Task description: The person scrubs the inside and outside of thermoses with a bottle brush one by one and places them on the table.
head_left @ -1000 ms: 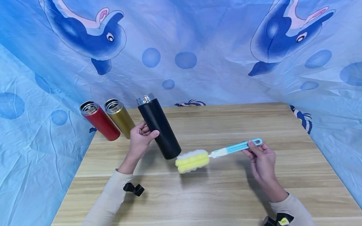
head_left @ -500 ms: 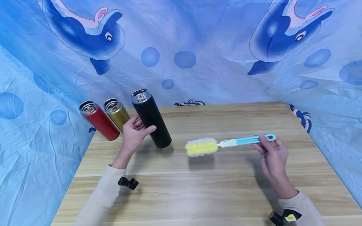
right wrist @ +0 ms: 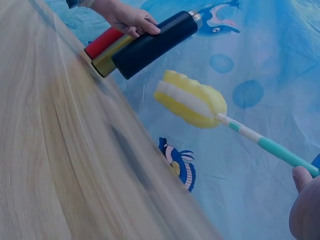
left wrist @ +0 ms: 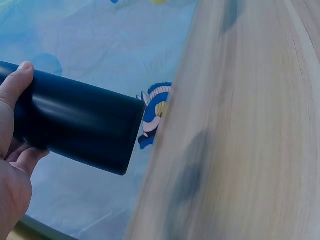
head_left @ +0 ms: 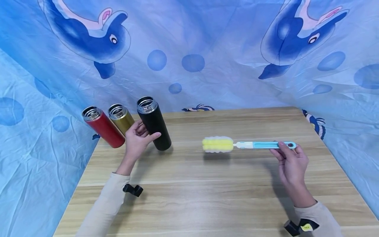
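Left hand (head_left: pixel 137 141) grips the black flask (head_left: pixel 154 124) at mid-body, thumb across the front, fingers curled behind. Flask is at the rear left of the tabletop (head_left: pixel 225 197), open steel mouth up and leaning slightly away; whether its base touches the wood or hangs just above it I cannot tell. The left wrist view shows the base end free of the palm.

Gold flask (head_left: pixel 120 118) and red flask (head_left: pixel 102 126) stand just beside it to the left, both uncapped, in a row along the back edge against the blue dolphin cloth (head_left: pixel 192 49).

Right hand (head_left: pixel 291 164) pinches the far end of the sponge brush (head_left: pixel 247 144), fingers closed on the blue handle near its hanging hole. Brush is held above the wood.

Key relation: the brush's long axis runs nearly level, left to right, yellow sponge head pointing toward the flask. The flask's axis is near upright, so the two are roughly crosswise. The head is near the flask but apart from it, level with its lower body, not its mouth.
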`<state>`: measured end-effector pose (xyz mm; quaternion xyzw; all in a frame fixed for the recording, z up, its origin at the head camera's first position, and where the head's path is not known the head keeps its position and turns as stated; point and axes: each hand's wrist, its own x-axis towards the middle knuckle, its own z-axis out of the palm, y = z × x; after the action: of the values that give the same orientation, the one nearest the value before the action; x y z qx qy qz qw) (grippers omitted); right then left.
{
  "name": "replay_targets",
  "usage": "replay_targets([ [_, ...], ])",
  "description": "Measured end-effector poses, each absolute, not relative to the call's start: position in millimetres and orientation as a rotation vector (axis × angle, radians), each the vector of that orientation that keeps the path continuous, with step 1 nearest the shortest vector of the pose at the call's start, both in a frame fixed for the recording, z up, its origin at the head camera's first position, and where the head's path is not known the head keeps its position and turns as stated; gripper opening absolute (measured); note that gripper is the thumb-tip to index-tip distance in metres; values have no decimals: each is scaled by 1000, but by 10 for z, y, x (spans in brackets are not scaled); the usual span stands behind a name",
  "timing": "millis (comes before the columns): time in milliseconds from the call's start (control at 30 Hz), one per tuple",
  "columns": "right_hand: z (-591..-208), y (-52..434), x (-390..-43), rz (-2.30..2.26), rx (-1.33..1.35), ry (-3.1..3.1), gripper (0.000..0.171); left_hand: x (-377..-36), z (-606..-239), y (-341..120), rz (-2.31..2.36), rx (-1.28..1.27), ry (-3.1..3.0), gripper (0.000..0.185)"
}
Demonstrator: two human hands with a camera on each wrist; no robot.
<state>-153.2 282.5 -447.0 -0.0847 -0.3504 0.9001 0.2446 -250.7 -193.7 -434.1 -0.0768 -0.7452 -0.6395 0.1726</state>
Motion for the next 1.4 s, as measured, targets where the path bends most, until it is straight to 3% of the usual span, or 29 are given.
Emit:
replay_targets([
  [1400,-4601,3464,-1800,2143,-640,-650,38,-2762,-4641,-2030,-1840,-6,-1995,75],
])
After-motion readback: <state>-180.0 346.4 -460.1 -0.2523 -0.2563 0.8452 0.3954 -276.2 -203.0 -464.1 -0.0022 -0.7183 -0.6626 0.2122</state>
